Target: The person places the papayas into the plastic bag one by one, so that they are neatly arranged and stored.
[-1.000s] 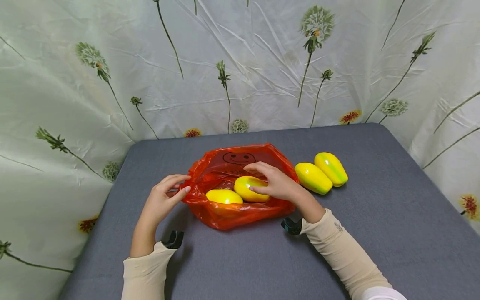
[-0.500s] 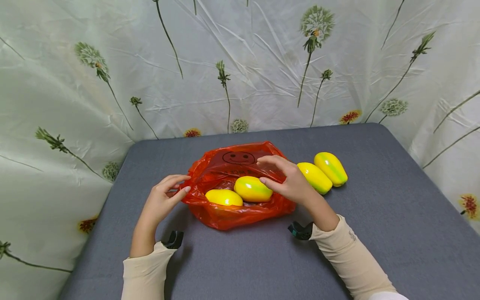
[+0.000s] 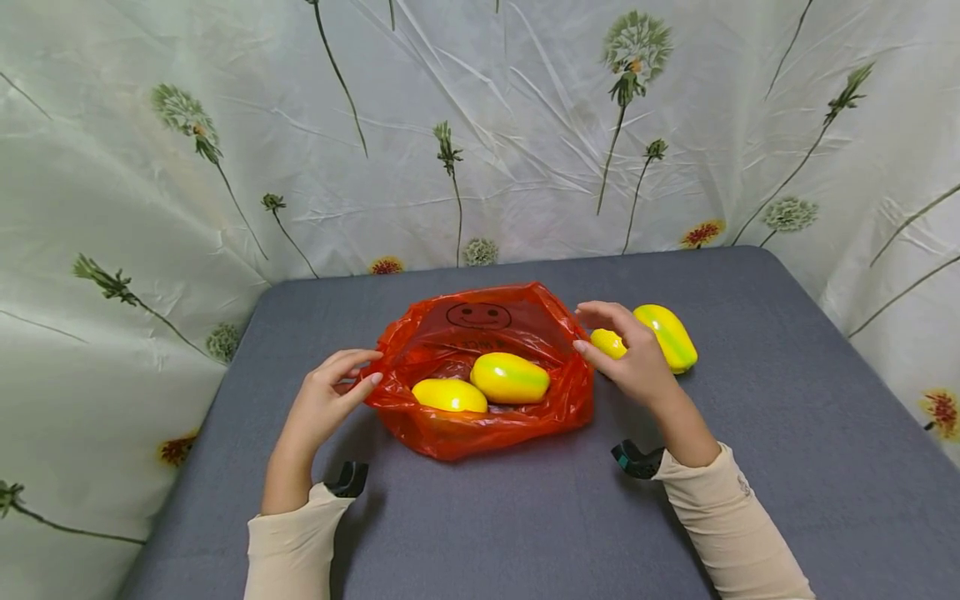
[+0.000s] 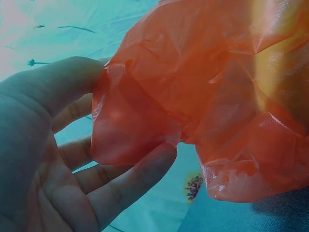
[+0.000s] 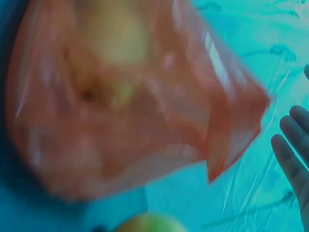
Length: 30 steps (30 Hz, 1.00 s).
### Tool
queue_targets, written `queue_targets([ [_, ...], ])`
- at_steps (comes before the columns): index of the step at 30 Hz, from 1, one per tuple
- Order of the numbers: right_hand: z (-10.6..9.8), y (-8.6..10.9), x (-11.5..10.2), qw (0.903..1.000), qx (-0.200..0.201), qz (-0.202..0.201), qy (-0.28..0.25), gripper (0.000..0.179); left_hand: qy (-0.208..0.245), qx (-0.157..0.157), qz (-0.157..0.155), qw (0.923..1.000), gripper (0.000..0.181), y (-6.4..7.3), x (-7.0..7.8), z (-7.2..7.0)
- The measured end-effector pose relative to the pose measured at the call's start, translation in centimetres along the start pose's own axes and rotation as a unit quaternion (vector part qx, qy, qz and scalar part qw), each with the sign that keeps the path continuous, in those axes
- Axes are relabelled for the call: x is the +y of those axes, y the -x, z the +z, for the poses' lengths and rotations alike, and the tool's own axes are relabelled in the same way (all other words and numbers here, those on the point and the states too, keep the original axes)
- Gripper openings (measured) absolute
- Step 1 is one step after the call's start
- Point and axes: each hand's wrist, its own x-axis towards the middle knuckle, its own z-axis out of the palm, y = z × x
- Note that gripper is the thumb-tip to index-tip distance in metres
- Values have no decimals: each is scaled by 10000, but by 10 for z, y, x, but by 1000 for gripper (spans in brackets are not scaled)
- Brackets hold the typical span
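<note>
A red plastic bag (image 3: 465, 437) with a smiling face printed inside lies with its mouth open on the grey table. Two yellow papaya-like fruits lie in it, a left fruit (image 3: 450, 396) and a right fruit (image 3: 510, 378) with a green streak. My left hand (image 3: 321, 407) holds the bag's left rim between thumb and fingers; the left wrist view shows the red film (image 4: 140, 116) between them. My right hand (image 3: 637, 358) is beside the bag's right rim, fingers spread and holding nothing. In the right wrist view its fingers (image 5: 292, 159) are apart from the bag.
Two more such fruits lie right of the bag: a far fruit (image 3: 669, 337), and a nearer fruit (image 3: 609, 342) partly hidden behind my right hand. The grey table (image 3: 487, 533) ends at the back against a white curtain (image 3: 360, 192) printed with dandelions.
My right hand has let go of the right fruit in the bag and moved right, out over the rim towards the loose fruits. My left hand stays at the left rim.
</note>
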Motion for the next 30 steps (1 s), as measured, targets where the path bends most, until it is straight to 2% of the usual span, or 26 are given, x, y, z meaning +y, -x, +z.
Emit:
queue_targets([
  [3,-7,7,8,9987,35,369,340,46,21,-13,-36,10000,28,0,-11,3],
  [8,-17,25,48,9932,-43,889,745,51,65,-29,-90,9999,30,-2,-33,7],
  [11,-21,33,69,9896,-166,1143,859,53,130,-23,-43,9999,30,-2,-37,7],
  [15,-24,39,84,9870,-280,1321,874,51,171,-3,41,9998,29,-2,-39,7],
  [22,-27,45,95,9791,-539,1543,1214,54,129,-5,15,9999,29,-2,-38,7],
  [29,-28,49,103,9723,-787,1686,1412,59,61,-12,-34,10000,28,1,2,-1],
  [30,-28,49,104,9715,-808,1699,1444,59,64,-11,-30,10000,28,1,2,-1],
])
